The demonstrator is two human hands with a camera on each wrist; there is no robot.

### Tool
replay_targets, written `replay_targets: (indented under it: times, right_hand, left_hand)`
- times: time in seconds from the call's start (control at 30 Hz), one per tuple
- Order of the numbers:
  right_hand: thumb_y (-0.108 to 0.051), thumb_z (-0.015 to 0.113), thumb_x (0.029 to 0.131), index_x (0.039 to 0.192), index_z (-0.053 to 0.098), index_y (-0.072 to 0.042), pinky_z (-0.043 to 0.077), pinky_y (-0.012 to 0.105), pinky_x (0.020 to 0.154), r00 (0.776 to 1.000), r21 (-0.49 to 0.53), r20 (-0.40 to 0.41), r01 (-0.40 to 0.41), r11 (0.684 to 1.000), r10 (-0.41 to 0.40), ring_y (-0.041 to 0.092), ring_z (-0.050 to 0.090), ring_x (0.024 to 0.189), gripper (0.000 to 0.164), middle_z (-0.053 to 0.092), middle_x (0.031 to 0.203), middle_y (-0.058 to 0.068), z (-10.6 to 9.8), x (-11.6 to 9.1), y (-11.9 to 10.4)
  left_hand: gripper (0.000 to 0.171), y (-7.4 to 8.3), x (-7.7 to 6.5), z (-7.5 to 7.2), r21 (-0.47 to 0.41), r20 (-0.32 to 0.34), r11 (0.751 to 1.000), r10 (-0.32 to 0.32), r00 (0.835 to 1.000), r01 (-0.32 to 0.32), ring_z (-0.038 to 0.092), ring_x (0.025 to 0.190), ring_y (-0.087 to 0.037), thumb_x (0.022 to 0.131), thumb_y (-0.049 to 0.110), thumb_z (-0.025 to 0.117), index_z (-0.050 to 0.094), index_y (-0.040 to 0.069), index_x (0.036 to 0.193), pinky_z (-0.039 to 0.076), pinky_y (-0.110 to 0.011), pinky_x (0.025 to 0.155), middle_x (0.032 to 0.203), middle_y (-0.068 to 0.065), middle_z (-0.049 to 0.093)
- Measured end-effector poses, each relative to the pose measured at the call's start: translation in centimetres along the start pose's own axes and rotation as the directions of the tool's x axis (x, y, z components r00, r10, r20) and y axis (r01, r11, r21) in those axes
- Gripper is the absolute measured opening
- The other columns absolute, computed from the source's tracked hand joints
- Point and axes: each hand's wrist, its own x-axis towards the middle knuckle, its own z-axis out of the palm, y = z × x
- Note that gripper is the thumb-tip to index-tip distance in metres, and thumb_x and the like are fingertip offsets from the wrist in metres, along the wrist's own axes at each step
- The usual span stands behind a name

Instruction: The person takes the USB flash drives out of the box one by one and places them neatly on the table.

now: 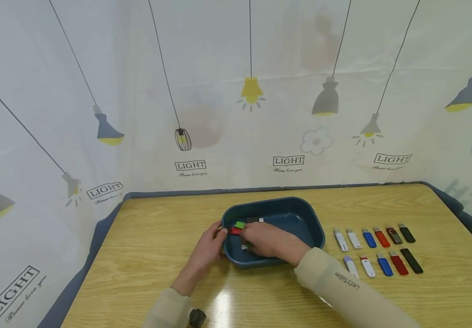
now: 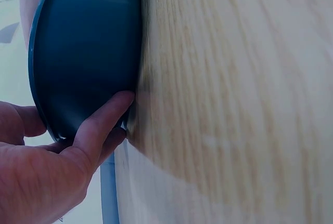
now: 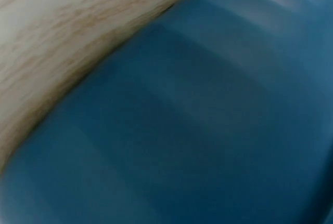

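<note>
A dark blue plastic basin (image 1: pixel 297 224) stands on the wooden table. My left hand (image 1: pixel 210 243) grips its left end, with the thumb at the rim and the fingers against the outer wall, as the left wrist view shows. Inside the basin, my right hand (image 1: pixel 265 239) reaches down among USB sticks at the left end; its fingertips are hidden. Around it lie a green USB stick (image 1: pixel 240 225), a red USB stick (image 1: pixel 235 231) and a dark USB stick (image 1: pixel 254 220). A silver connector (image 1: pixel 244 248) shows below the hand. The right wrist view holds mostly the basin's blue wall (image 3: pixel 182 115).
Two rows of USB sticks lie right of the basin, among them a white stick (image 1: pixel 341 240), a blue stick (image 1: pixel 385 265), a red stick (image 1: pixel 398 263) and a black stick (image 1: pixel 412 261). A small black object (image 1: pixel 197 317) is by the left sleeve. A printed curtain (image 1: pixel 227 136) hangs behind the table.
</note>
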Motion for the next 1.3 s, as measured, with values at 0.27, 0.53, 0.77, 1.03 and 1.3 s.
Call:
replay_targets:
  times: [0.27,0.53,0.77,1.03,1.3]
  right_hand:
    - [-0.017,0.076,0.096,0.104,0.076,-0.012,0.056,0.033,0.081,0.997,0.078,-0.069,-0.023,0.997,0.028,0.012,0.059,0.084,0.009,0.065,0.098,-0.002,-1.0,-1.6,0.5]
    - [-0.016,0.075,0.097,0.109,0.075,-0.011,0.055,0.032,0.078,0.986,0.168,-0.15,-0.043,0.985,0.068,0.014,0.063,0.09,0.013,0.065,0.102,-0.002,-2.4,-4.8,0.9]
    - [-0.014,0.075,0.096,0.11,0.073,-0.011,0.055,0.03,0.075,0.97,0.219,-0.206,-0.081,0.972,0.127,0.013,0.063,0.09,0.015,0.064,0.102,-0.004,-3.3,-8.0,2.1]
    - [-0.013,0.075,0.096,0.108,0.073,-0.01,0.051,0.026,0.067,0.942,0.288,-0.231,-0.171,0.942,0.242,0.005,0.055,0.078,0.013,0.061,0.092,-0.008,-4.2,-12.3,4.2]
    - [-0.013,0.075,0.095,0.112,0.072,-0.008,0.055,0.03,0.07,0.908,0.319,-0.233,-0.267,0.909,0.349,0.01,0.062,0.086,0.017,0.067,0.099,-0.005,-5.1,-16.9,5.8]
  left_hand:
    - [0.051,-0.1,0.0,0.1,0.018,-0.021,1.0,-0.002,1.0,0.002,0.057,0.125,-0.042,0.113,0.019,0.04,0.033,-0.001,0.159,0.06,-0.051,0.087,0.152,-0.031,0.044]
    - [0.051,0.0,-0.1,0.1,0.039,-0.038,0.999,-0.008,0.999,0.009,0.055,0.126,-0.042,0.113,0.021,0.041,0.034,-0.001,0.158,0.059,-0.053,0.089,0.153,-0.031,0.043]
    - [0.052,0.0,0.1,0.2,0.045,-0.037,0.999,-0.009,0.999,0.011,0.055,0.126,-0.042,0.113,0.022,0.04,0.033,-0.002,0.158,0.06,-0.053,0.088,0.154,-0.032,0.042]
    - [0.052,0.2,0.0,0.2,0.041,-0.041,0.999,-0.013,0.999,0.015,0.056,0.125,-0.042,0.113,0.022,0.041,0.033,-0.002,0.159,0.06,-0.052,0.088,0.152,-0.031,0.044]
    - [0.051,0.1,0.0,0.3,0.048,-0.037,0.999,-0.005,0.999,0.006,0.057,0.122,-0.041,0.113,0.021,0.042,0.034,-0.002,0.158,0.06,-0.051,0.088,0.15,-0.031,0.046]
